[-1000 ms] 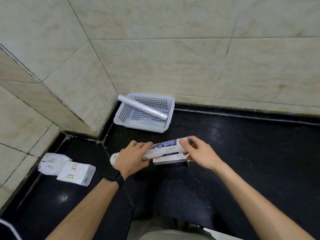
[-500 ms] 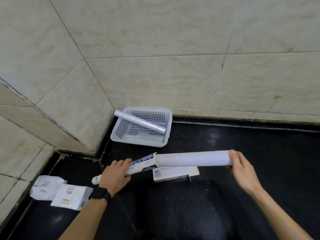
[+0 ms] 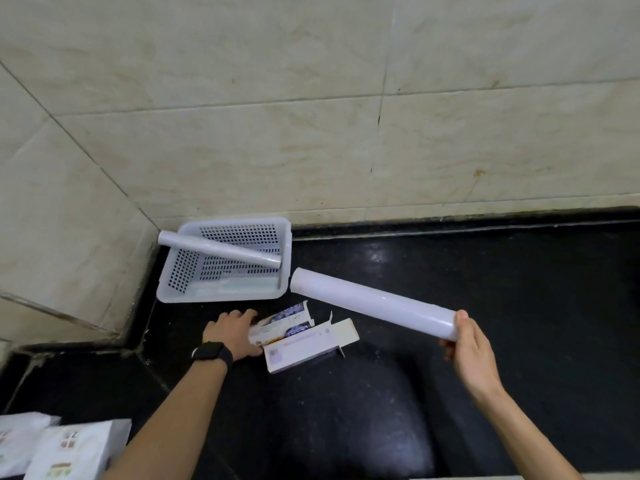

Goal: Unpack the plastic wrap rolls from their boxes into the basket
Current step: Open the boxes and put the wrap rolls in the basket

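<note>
Plastic wrap roll [image 3: 372,304]: fully clear of its box, in the air over the black tabletop [image 3: 467,258], tilted. Far end sits just beside the basket's right wall, near end in the right hand [image 3: 472,355]. Right fingers [image 3: 462,317] are curled around that near end, grasping it.

Left hand [image 3: 232,334]: fingers wrapped around the printed box [image 3: 282,322], gripping its left end. The box's open end points up and to the right, flaps out. Black watch [image 3: 212,353] on that wrist.

White box [image 3: 311,344]: flat on the tabletop, touching the printed box's lower edge, end flaps open.

Basket [image 3: 214,297]: white, perforated, in the corner against the tiled wall [image 3: 311,133]. Second roll [image 3: 220,253] lies diagonally in it, left end poking over the back-left rim, right end at the right wall. Something pale along the basket floor at the front, can't tell what.

White packets [image 3: 69,448] bottom left, well apart from the rest.
</note>
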Demonstrator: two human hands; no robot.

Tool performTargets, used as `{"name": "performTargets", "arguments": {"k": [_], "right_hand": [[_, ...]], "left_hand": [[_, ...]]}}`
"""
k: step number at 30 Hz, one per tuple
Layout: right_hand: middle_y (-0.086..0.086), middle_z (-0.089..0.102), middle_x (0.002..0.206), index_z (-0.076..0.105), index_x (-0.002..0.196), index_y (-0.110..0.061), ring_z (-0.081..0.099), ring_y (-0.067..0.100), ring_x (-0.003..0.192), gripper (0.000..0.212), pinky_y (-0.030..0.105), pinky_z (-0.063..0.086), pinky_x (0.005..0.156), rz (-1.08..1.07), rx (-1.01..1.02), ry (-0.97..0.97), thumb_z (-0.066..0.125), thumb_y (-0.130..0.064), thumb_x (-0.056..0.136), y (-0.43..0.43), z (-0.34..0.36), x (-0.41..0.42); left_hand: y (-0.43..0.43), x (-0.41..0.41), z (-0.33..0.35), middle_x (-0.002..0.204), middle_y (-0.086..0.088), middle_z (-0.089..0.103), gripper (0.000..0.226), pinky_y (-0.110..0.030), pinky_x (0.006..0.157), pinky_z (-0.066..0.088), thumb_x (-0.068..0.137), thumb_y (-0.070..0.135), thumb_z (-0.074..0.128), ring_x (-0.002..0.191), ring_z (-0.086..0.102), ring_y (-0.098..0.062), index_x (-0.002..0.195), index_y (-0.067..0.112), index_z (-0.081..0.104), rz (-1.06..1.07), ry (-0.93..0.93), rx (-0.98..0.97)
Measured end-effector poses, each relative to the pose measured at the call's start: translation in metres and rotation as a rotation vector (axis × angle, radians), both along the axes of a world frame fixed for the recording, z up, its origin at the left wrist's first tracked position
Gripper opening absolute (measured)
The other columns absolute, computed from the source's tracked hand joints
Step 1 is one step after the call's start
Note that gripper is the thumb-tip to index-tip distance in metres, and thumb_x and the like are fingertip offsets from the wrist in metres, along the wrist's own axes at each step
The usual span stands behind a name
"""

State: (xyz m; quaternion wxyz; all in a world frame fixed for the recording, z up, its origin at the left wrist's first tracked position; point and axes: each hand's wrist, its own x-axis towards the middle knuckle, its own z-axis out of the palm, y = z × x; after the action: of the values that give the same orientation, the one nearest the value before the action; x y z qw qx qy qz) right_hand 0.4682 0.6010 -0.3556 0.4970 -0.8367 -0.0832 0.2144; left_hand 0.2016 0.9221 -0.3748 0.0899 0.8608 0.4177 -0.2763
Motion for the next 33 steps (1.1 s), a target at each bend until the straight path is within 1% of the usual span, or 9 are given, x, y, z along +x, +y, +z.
{"name": "performTargets", "arguments": {"k": [3,7,11,14,20,26,28,30,33], "right_hand": [[0.002,0.064,0.072,0.062,0.082,-0.022,0.057,0.007,0.058,0.046,0.027,0.041,0.056,0.019,0.004,0.016,0.034,-0.053,0.103,0.000,0.000,-0.002],[0.000,0.063,0.070,0.062,0.084,-0.021,0.055,-0.003,0.051,0.049,0.025,0.042,0.055,0.088,0.013,0.067,0.032,-0.055,0.103,0.012,-0.001,-0.008],[0.000,0.063,0.071,0.063,0.087,-0.023,0.055,-0.002,0.051,0.048,0.014,0.043,0.049,0.177,0.028,0.112,0.031,-0.057,0.101,0.046,-0.003,-0.024],[-0.003,0.064,0.070,0.063,0.088,-0.027,0.055,-0.001,0.052,0.048,0.020,0.046,0.053,0.271,0.030,0.139,0.032,-0.063,0.096,0.081,-0.004,-0.038],[-0.006,0.072,0.076,0.065,0.094,-0.033,0.064,0.005,0.064,0.048,0.025,0.047,0.063,0.522,0.010,0.156,0.034,-0.069,0.091,0.152,-0.011,-0.061],[-0.029,0.062,0.101,0.056,0.116,-0.044,0.056,-0.024,0.088,0.035,0.006,0.039,0.071,0.756,-0.088,-0.019,0.046,-0.066,0.091,0.236,-0.007,-0.077],[-0.016,0.065,0.112,0.058,0.122,-0.032,0.062,-0.009,0.096,0.044,0.013,0.046,0.077,0.763,-0.106,-0.094,0.048,-0.063,0.092,0.266,-0.008,-0.079],[0.002,0.061,0.130,0.054,0.136,-0.020,0.061,0.015,0.114,0.059,0.037,0.052,0.094,0.752,-0.143,-0.141,0.050,-0.061,0.094,0.293,-0.013,-0.078],[0.016,0.049,0.145,0.044,0.146,-0.013,0.047,0.034,0.130,0.068,0.049,0.041,0.108,0.712,-0.269,-0.206,0.052,-0.056,0.094,0.325,-0.023,-0.077]], "left_hand": [[0.005,0.002,0.002,0.136,0.001,0.053,0.066,-0.039,0.097,0.046,0.079,0.054,0.066,0.123,0.051,-0.022,0.139,0.036,0.046,0.004,-0.073,-0.061],[0.001,-0.002,0.024,0.131,0.001,0.061,0.042,-0.027,0.089,0.045,0.089,0.048,0.065,0.110,0.061,-0.012,0.128,0.033,0.058,0.547,-0.698,-0.465],[-0.001,-0.012,0.051,0.125,0.002,0.062,0.070,-0.036,0.088,0.054,0.076,0.072,0.065,0.101,0.071,-0.019,0.135,0.038,0.049,0.884,-1.007,-0.784],[0.001,-0.025,0.054,0.127,-0.003,0.062,0.070,-0.040,0.087,0.057,0.078,0.058,0.075,0.100,0.072,-0.029,0.138,0.036,0.048,0.986,-1.186,-0.877],[0.024,-0.077,0.050,0.129,-0.011,0.063,0.052,-0.035,0.078,0.061,0.085,0.033,0.072,0.103,0.071,-0.031,0.133,0.021,0.057,1.234,-1.541,-0.752],[0.085,-0.112,0.060,0.130,-0.007,0.059,0.051,-0.035,0.083,0.057,0.095,0.031,0.063,0.114,0.062,-0.023,0.141,0.015,0.049,1.262,-1.620,-0.478],[0.112,-0.113,0.061,0.131,-0.009,0.058,0.051,-0.036,0.084,0.057,0.096,0.027,0.062,0.114,0.062,-0.024,0.143,0.012,0.046,1.255,-1.633,-0.410],[0.140,-0.111,0.058,0.131,-0.010,0.058,0.050,-0.033,0.080,0.057,0.097,0.023,0.061,0.111,0.063,-0.024,0.143,0.012,0.045,1.257,-1.636,-0.367],[0.176,-0.103,0.046,0.132,-0.012,0.057,0.050,-0.032,0.079,0.057,0.099,0.022,0.058,0.112,0.062,-0.025,0.145,0.012,0.043,1.237,-1.573,-0.392]]}}
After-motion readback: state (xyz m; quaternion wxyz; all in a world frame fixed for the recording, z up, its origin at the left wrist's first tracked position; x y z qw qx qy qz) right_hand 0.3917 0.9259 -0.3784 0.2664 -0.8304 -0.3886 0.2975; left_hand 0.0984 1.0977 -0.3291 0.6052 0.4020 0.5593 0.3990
